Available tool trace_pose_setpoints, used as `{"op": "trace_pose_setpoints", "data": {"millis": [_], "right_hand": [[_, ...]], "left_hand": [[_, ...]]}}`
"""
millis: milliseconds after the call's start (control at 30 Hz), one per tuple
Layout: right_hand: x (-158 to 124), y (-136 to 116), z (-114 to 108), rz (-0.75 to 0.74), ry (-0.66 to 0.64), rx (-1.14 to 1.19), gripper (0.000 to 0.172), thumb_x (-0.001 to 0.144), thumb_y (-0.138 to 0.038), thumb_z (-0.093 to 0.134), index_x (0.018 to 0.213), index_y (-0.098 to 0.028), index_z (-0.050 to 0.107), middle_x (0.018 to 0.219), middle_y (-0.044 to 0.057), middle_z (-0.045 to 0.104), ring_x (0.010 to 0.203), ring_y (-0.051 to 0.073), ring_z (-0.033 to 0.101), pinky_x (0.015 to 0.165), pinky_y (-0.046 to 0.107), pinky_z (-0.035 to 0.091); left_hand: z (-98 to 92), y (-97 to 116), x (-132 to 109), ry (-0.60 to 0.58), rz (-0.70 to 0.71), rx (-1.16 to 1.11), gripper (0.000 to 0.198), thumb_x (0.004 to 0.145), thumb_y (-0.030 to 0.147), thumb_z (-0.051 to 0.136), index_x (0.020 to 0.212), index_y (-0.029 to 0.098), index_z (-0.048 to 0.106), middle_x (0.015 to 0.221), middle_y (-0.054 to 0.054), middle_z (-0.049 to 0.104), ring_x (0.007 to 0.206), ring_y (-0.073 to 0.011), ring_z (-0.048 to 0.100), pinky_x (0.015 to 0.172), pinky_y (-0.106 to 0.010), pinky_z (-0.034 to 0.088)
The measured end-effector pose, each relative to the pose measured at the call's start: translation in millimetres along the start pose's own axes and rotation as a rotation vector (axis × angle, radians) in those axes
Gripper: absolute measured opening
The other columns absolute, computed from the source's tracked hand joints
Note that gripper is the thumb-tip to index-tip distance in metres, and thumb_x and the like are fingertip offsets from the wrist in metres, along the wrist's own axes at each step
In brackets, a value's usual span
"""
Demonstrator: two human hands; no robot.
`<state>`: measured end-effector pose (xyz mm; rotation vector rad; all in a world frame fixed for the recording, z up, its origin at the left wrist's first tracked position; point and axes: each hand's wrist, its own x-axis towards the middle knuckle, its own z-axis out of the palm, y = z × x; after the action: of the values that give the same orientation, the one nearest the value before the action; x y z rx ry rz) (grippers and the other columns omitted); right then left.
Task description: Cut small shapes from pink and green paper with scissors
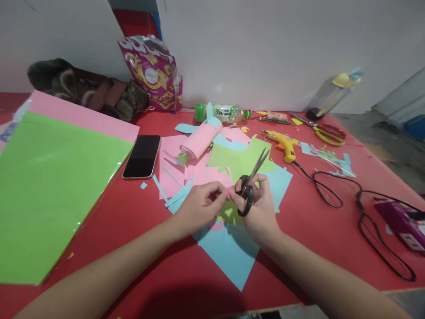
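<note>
Scissors point(256, 168) sit in the right hand point(262, 212).

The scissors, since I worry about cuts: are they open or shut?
Slightly open: the scissors in the right hand show two blade tips standing apart.

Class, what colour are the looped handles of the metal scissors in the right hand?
The looped handles of the scissors are black, clearest in the head view.

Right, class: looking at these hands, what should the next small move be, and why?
Probably let the left hand alone hold the small pink paper piece: fingertips of both hands meet at it, while the black-handled metal scissors in the right hand point away from it.
</note>
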<state>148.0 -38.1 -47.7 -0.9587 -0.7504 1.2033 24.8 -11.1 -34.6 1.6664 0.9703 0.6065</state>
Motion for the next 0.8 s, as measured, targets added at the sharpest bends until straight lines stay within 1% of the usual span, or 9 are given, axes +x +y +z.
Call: {"op": "trace_pose_setpoints", "data": {"millis": [67, 133, 267, 367, 467, 567, 633, 800], "right_hand": [[0.3, 0.6, -0.6, 0.010, -0.018, 0.004, 0.039, 0.058, -0.007, 0.065, 0.074, -0.024, 0.034, 0.065, -0.009, 0.048, 0.059, 0.005, 0.049, 0.057, 0.019, 0.040], [1.0, 0.6, -1.2, 0.021, -0.042, -0.001, 0.040, 0.057, -0.007, 0.066, 0.074, -0.024, 0.033, 0.064, -0.009, 0.048, 0.059, 0.005, 0.049, 0.056, 0.019, 0.039], [2.3, -0.5, -1.9, 0.059, -0.111, -0.017, 0.043, 0.054, -0.007, 0.067, 0.074, -0.024, 0.032, 0.064, -0.009, 0.046, 0.059, 0.007, 0.049, 0.054, 0.020, 0.039], [1.9, -1.2, -2.0, 0.090, -0.159, -0.037, 0.043, 0.054, -0.007, 0.067, 0.073, -0.023, 0.032, 0.063, -0.010, 0.045, 0.056, 0.006, 0.047, 0.052, 0.020, 0.038], [0.3, -1.4, -1.9, 0.122, -0.215, -0.049, 0.043, 0.053, -0.007, 0.068, 0.073, -0.023, 0.032, 0.062, -0.009, 0.045, 0.055, 0.006, 0.044, 0.051, 0.019, 0.037], [-1.4, -1.4, -1.3, 0.137, -0.248, -0.030, 0.044, 0.053, -0.009, 0.069, 0.072, -0.023, 0.032, 0.062, -0.009, 0.045, 0.055, 0.006, 0.044, 0.050, 0.019, 0.037], [-2.0, -1.5, -0.5, 0.120, -0.224, -0.023, 0.044, 0.054, -0.009, 0.069, 0.072, -0.023, 0.032, 0.063, -0.009, 0.045, 0.056, 0.006, 0.045, 0.051, 0.019, 0.037], [-1.3, -2.1, 0.8, 0.055, -0.129, -0.022, 0.043, 0.057, -0.011, 0.068, 0.073, -0.024, 0.031, 0.064, -0.009, 0.046, 0.056, 0.006, 0.047, 0.053, 0.019, 0.038]], "left_hand": [[-2.4, 1.2, 0.1, -0.003, 0.011, 0.041, 0.020, 0.080, 0.026, 0.040, 0.067, 0.014, 0.050, 0.056, 0.003, 0.048, 0.049, -0.0065, 0.047, 0.048, -0.017, 0.036], [-5.9, 2.7, 0.5, -0.031, 0.011, 0.087, 0.022, 0.079, 0.026, 0.040, 0.066, 0.013, 0.052, 0.057, 0.002, 0.049, 0.051, -0.0071, 0.048, 0.049, -0.018, 0.037], [-12.9, 4.1, 1.6, -0.140, 0.060, 0.214, 0.024, 0.079, 0.025, 0.039, 0.066, 0.012, 0.055, 0.057, 0.001, 0.053, 0.052, -0.0077, 0.047, 0.051, -0.019, 0.036], [-18.1, 4.8, 2.3, -0.198, 0.092, 0.293, 0.024, 0.078, 0.023, 0.039, 0.062, 0.013, 0.053, 0.055, 0.001, 0.054, 0.051, -0.0074, 0.046, 0.051, -0.018, 0.035], [-24.5, 8.0, 3.1, -0.280, 0.077, 0.314, 0.023, 0.077, 0.021, 0.040, 0.060, 0.013, 0.052, 0.055, 0.001, 0.056, 0.051, -0.0075, 0.047, 0.049, -0.018, 0.034], [-29.8, 11.6, 4.0, -0.378, 0.055, 0.307, 0.023, 0.077, 0.021, 0.040, 0.062, 0.013, 0.055, 0.058, 0.000, 0.059, 0.055, -0.0089, 0.050, 0.052, -0.019, 0.036], [-31.0, 11.8, 4.6, -0.381, 0.054, 0.282, 0.023, 0.078, 0.023, 0.040, 0.063, 0.013, 0.055, 0.060, -0.001, 0.060, 0.056, -0.0092, 0.051, 0.053, -0.019, 0.038], [-25.3, 5.9, 4.9, -0.297, 0.071, 0.208, 0.017, 0.078, 0.024, 0.041, 0.070, 0.014, 0.052, 0.062, 0.000, 0.058, 0.056, -0.0090, 0.051, 0.054, -0.019, 0.039]]}}
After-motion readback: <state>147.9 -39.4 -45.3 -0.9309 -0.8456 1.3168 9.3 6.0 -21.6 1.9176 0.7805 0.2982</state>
